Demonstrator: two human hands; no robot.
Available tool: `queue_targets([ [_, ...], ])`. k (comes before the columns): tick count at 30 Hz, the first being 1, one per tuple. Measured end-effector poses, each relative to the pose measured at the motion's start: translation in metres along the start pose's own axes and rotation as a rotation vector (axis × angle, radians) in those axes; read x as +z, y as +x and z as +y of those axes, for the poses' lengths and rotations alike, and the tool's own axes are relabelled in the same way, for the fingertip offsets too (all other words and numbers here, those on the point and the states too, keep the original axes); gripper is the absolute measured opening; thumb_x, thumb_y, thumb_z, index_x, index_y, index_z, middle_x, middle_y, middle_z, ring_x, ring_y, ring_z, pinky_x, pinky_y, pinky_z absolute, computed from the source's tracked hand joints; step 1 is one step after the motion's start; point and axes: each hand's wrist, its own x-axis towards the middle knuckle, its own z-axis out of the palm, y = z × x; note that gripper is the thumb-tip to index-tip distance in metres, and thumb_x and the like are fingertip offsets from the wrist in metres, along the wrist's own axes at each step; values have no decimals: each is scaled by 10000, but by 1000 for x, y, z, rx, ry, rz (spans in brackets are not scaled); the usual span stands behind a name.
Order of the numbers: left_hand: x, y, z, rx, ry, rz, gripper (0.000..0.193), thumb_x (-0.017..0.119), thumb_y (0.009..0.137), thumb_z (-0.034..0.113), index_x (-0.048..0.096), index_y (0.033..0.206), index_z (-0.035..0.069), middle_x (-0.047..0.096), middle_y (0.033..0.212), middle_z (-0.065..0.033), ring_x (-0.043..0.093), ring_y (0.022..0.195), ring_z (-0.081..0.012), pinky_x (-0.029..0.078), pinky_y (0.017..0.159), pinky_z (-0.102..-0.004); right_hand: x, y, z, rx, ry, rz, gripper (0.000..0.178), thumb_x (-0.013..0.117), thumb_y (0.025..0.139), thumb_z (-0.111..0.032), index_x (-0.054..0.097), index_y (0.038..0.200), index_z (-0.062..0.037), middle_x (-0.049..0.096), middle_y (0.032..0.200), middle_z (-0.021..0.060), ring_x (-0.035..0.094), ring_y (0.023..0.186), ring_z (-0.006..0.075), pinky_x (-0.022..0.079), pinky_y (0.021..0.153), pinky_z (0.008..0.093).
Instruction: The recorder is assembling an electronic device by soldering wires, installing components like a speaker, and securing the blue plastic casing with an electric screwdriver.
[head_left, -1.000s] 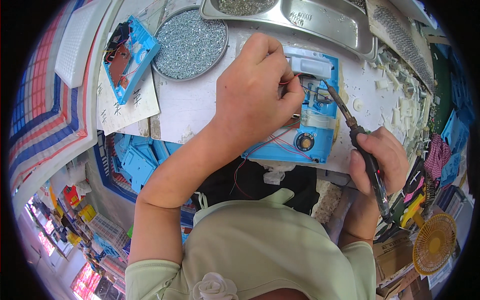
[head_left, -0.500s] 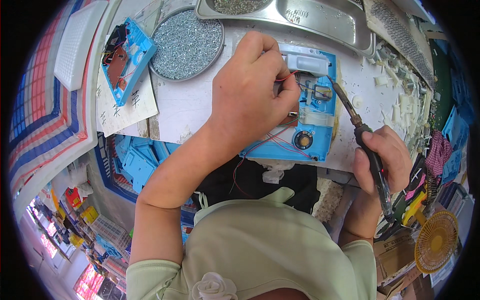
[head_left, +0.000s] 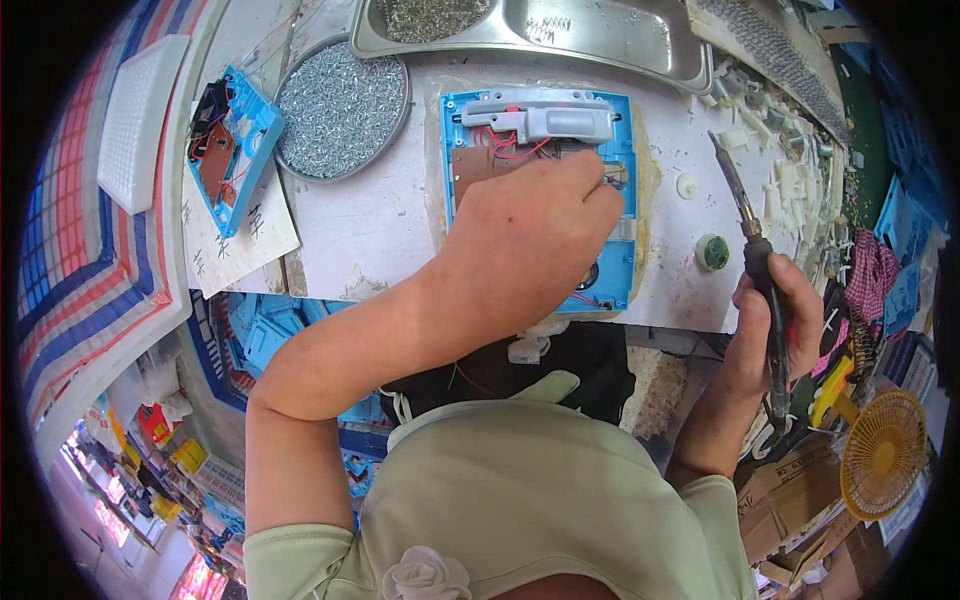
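On the table before me lies a blue plastic housing [head_left: 631, 120] with a brown circuit board [head_left: 468, 167], a grey plastic compartment [head_left: 570, 124] across its far side and several thin red and dark wires [head_left: 515, 150]. My left hand [head_left: 530, 225] is over the housing, covering its middle. Its fingers are bent closed near the right side; whatever is between them is hidden. To the right, my right hand [head_left: 745, 345] grips a soldering iron [head_left: 770, 320] by its black handle. The iron's tip points up and away, apart from the housing.
A round tray of small screws [head_left: 343, 108] and a metal tray [head_left: 610, 50] stand behind. Another opened blue housing [head_left: 255, 130] leans at left on a paper sheet [head_left: 235, 245]. A small green-filled pot [head_left: 711, 252] and white plastic bits [head_left: 790, 190] lie right. A yellow fan [head_left: 883, 455] is lower right.
My left hand has shifted right and nearer me, uncovering the housing's far left part. The soldering iron has moved away from the housing's right edge, and the green-filled pot now shows.
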Motion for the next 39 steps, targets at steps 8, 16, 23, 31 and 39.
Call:
queue_targets([
  [8,-4,2,-6,28,-104,49,131,744,841,39,683,956,56,613,922,-74,648,791,-266,516,679,-354,7,8,0,-51,98,-67,405,778,866,-27,648,1241,52,652,943,149,590,766,177,458,690,271],
  [16,-13,-6,-14,-173,-503,6,89,704,900,-8,691,986,9,662,929,-94,632,723,-174,493,618,-296,48,19,-5,-39,101,-155,462,797,804,58,661,1246,54,690,997,139,653,857,206,524,750,316],
  [23,-16,-9,-15,-19,-347,-50,118,727,839,-16,670,927,36,606,989,-88,628,824,-247,510,714,-323,-6,3,-4,47,184,-103,386,764,849,-33,631,1196,70,641,934,154,593,811,175,458,738,275],
  [31,-21,-6,-16,52,-239,-161,179,751,767,-23,650,896,48,572,1048,-86,623,854,-267,513,742,-360,-6,3,-10,72,215,-359,252,750,786,-78,683,999,39,630,714,100,565,582,183,418,545,298],
  [39,-20,-7,-15,64,-223,-160,186,748,761,-29,637,889,48,576,1051,-86,632,848,-273,515,733,-369,0,9,-8,80,174,-465,247,753,769,-85,700,994,0,677,739,106,604,573,216,444,541,313],
])
